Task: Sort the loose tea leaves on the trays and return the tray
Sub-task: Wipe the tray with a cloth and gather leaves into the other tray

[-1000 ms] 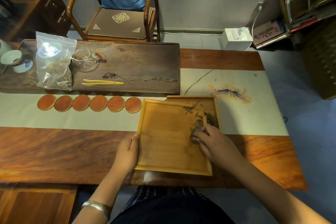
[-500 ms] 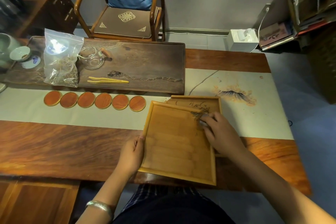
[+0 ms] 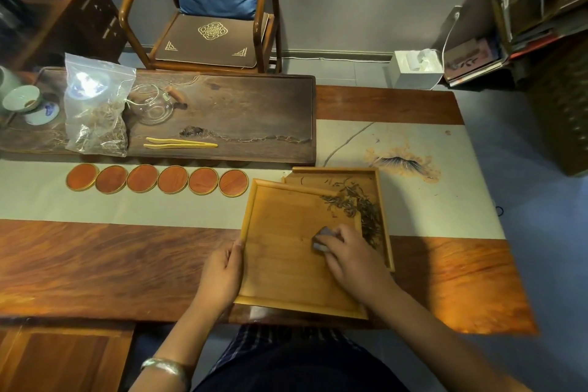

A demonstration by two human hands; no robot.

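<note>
**Bare forearms, one bangle, dark checked clothing**

Both forearms are bare, with no sleeve in sight. A plain silver bangle (image 3: pixel 165 371) circles the left wrist, well back from the fingers. The right wrist carries nothing. On the lap lies a dark garment (image 3: pixel 286 363), with a blue-and-white checked strip along its far edge.
</note>
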